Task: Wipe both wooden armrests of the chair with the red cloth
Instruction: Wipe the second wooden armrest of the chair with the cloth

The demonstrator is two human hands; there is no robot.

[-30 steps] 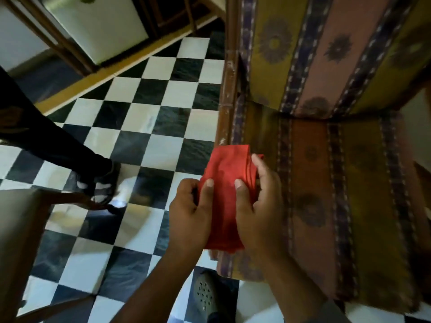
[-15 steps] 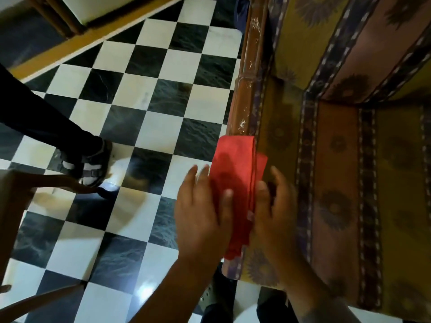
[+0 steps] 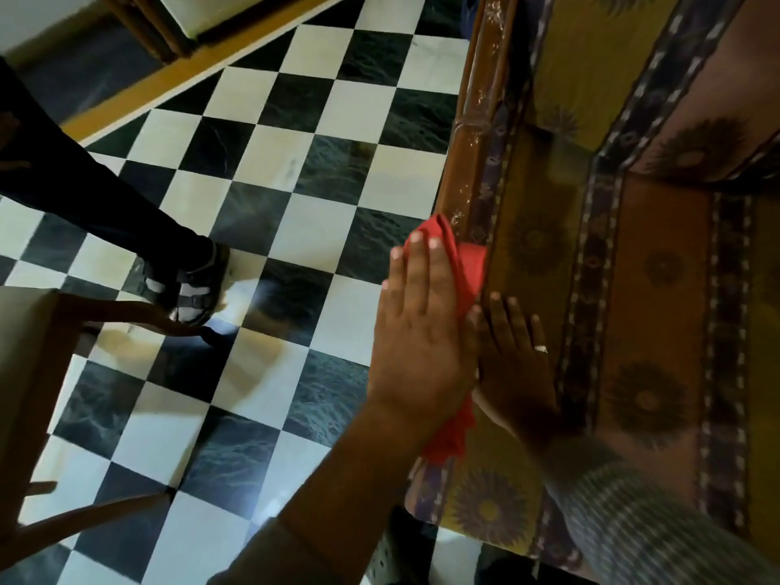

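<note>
The red cloth (image 3: 466, 268) is draped over the near end of the chair's left wooden armrest (image 3: 475, 120), which runs up and away, brown and glossy with pale dusty streaks. My left hand (image 3: 418, 331) lies flat on top of the cloth, fingers stretched out, pressing it onto the wood. My right hand (image 3: 517, 365), with a ring on one finger, rests along the inner side of the cloth against the seat cushion (image 3: 633, 314). A tail of cloth hangs below my hands. The chair's other armrest is out of view.
A black-and-white checkered floor (image 3: 270, 171) spreads to the left. Another person's leg and sandalled foot (image 3: 190, 285) stand there beside a wooden chair frame (image 3: 46, 373). My own shoe shows at the bottom. A wooden threshold crosses the upper left.
Both hands went from holding the folded cloth upright to pressing it down on the armrest. My left hand now lies flat on it, slightly further up the rail.
</note>
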